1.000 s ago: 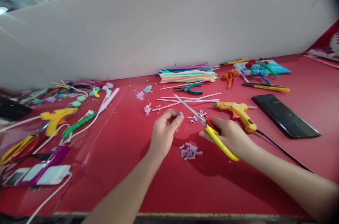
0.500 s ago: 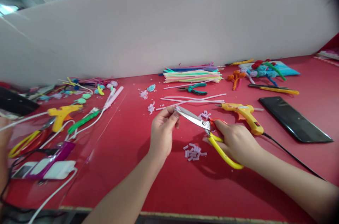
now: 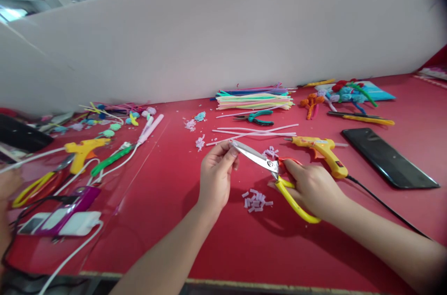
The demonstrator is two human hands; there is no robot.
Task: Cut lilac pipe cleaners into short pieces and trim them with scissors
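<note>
Yellow-handled scissors (image 3: 275, 171), gripped by the right hand (image 3: 310, 188), lie with their long axis running far-left; the closed blade tips meet the left hand (image 3: 216, 171), whose fingers (image 3: 228, 155) pinch something too small to identify. Lilac cut pieces (image 3: 256, 200) lie on the red worktop (image 3: 244, 248) just near of the blades.

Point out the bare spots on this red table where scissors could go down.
Bare red table runs along the near edge, below the lilac cuttings. Another free patch lies between the pink wand and the left hand. It is crowded at far left around the yellow glue gun, and behind the right hand.
</note>
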